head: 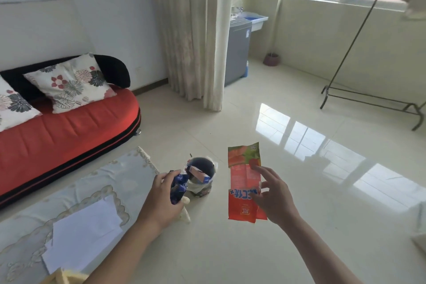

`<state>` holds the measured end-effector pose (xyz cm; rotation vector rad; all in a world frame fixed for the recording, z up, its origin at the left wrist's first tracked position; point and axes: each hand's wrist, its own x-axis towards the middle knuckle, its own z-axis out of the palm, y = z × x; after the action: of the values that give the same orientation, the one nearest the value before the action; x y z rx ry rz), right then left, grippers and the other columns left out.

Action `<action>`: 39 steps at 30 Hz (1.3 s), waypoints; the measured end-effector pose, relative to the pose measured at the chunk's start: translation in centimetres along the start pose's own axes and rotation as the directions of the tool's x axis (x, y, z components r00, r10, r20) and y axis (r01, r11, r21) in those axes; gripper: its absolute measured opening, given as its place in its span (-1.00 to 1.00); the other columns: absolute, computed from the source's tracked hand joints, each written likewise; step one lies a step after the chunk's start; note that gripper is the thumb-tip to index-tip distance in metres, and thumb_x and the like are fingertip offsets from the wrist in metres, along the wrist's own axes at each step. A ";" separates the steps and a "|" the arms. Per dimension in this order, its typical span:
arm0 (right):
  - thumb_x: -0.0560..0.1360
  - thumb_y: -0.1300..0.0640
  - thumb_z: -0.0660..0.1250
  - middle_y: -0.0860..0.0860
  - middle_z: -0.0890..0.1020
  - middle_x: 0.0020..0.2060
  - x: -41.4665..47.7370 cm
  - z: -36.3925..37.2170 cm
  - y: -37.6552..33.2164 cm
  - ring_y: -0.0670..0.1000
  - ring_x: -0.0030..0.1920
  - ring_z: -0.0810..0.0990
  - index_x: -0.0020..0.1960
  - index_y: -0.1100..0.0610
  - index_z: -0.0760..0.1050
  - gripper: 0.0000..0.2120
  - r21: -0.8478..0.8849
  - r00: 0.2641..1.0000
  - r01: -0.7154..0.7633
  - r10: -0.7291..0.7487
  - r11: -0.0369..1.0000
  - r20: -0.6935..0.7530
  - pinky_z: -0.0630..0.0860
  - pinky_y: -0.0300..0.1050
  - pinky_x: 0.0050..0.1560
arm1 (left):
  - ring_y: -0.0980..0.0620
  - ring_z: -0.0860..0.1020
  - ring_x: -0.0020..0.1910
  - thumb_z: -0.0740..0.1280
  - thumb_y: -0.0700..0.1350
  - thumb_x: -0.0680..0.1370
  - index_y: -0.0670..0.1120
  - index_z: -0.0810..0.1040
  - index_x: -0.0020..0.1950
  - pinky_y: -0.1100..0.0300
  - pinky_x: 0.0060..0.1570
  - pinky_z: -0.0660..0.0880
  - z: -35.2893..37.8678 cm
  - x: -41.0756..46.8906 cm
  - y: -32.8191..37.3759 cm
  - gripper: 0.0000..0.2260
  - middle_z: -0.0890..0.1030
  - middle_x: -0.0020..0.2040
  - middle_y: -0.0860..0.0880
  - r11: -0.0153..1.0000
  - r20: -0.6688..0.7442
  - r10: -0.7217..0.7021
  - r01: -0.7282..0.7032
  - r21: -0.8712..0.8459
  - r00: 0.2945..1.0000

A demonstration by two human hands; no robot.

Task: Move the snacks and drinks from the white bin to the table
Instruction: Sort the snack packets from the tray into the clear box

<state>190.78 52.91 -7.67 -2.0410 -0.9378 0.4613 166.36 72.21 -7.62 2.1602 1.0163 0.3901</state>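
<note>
Over the desk corner, beside white paper sheets, the left hand has its fingers curled round a crumpled blue snack packet. The right hand holds a long red snack packet upright above the floor, fingers loosely spread. Just beyond stands a dark round container; farther off, a red sofa.

Floor: smooth tile, glossy, mirror-like.
Table cover: satiny cloth, embroidered trim.
Paper sheets: matt white paper.
Sofa seat: matt red fabric.
Red packet: creased, printed, slight sheen.
Blue wrapper: crinkled shiny film.
Rack: dull metal.
</note>
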 end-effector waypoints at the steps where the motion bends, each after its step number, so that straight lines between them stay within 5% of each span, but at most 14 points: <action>1: 0.43 0.34 0.51 -0.18 0.49 0.30 1.3 -0.7 0.6 -0.09 -0.06 0.63 0.46 -0.04 0.44 -0.33 0.002 1.000 0.000 0.000 1.000 0.003 0.68 -0.12 -0.23 | 0.32 0.46 0.00 0.50 -0.20 0.45 0.17 0.36 0.48 0.57 -0.12 0.34 0.8 1.2 0.7 -0.33 0.33 0.28 0.11 1.000 -0.001 -0.003 0.003 0.009 1.000; 8: 0.44 0.34 0.50 -0.15 0.49 0.30 10.4 -5.0 4.0 -0.13 -0.04 0.60 0.48 -0.02 0.42 -0.32 -0.033 0.995 0.049 -0.046 0.998 0.084 0.58 -0.35 -0.30 | 0.19 0.45 0.07 0.49 -0.25 0.43 0.14 0.37 0.49 0.60 -0.15 0.31 5.5 8.6 4.5 -0.31 0.30 0.25 0.14 0.996 -0.060 -0.081 0.082 0.021 0.995; 15: 0.43 0.32 0.51 -0.21 0.48 0.30 17.6 -6.3 5.1 -0.16 -0.06 0.61 0.47 -0.05 0.42 -0.31 -0.002 0.987 0.077 -0.076 0.997 0.143 0.58 -0.36 -0.25 | 0.16 0.47 0.11 0.50 -0.23 0.43 0.10 0.37 0.50 0.64 -0.13 0.33 8.0 13.1 6.1 -0.31 0.33 0.25 0.11 0.989 -0.109 -0.146 0.146 -0.006 0.983; 22: 0.45 0.32 0.50 -0.23 0.44 0.28 24.5 -3.9 5.8 -0.20 -0.08 0.58 0.50 -0.03 0.40 -0.31 -0.002 0.978 0.056 -0.054 0.998 0.201 0.52 -0.45 -0.31 | 0.24 0.46 0.01 0.49 -0.24 0.44 0.08 0.39 0.48 0.64 -0.12 0.32 8.4 18.1 4.5 -0.35 0.33 0.26 0.07 0.978 -0.126 -0.210 0.208 -0.029 0.969; 27: 0.45 0.31 0.51 -0.15 0.47 0.33 30.5 -0.8 5.7 -0.18 -0.08 0.59 0.50 -0.03 0.39 -0.31 -0.059 0.975 0.079 -0.065 0.995 0.212 0.55 -0.41 -0.31 | 0.17 0.43 0.05 0.49 -0.21 0.45 0.07 0.37 0.50 0.45 0.02 0.32 8.2 24.2 1.8 -0.34 0.35 0.30 0.04 0.969 -0.120 -0.249 0.245 -0.046 0.961; 31: 0.48 0.26 0.50 -0.12 0.46 0.36 35.6 2.6 5.1 -0.08 -0.04 0.58 0.52 -0.02 0.37 -0.33 -0.112 0.971 0.091 -0.063 0.990 0.231 0.57 -0.37 -0.32 | 0.20 0.41 0.06 0.48 -0.24 0.45 0.07 0.37 0.50 0.63 -0.09 0.30 8.0 29.8 -0.7 -0.34 0.33 0.30 0.05 0.966 -0.116 -0.253 0.246 -0.077 0.960; 39: 0.49 0.29 0.45 -0.14 0.45 0.39 44.5 9.0 3.3 -0.11 -0.03 0.55 0.53 -0.02 0.35 -0.33 -0.197 0.953 0.121 -0.058 0.973 0.298 0.49 -0.44 -0.28 | 0.06 0.53 0.17 0.49 -0.21 0.46 0.09 0.37 0.51 0.32 0.09 0.39 6.8 38.8 -4.7 -0.34 0.35 0.35 0.01 0.957 -0.043 -0.283 0.279 -0.075 0.958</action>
<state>216.01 90.09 -15.21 -2.1467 -1.3011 0.6469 192.44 100.71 -16.80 1.9174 1.3005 0.3425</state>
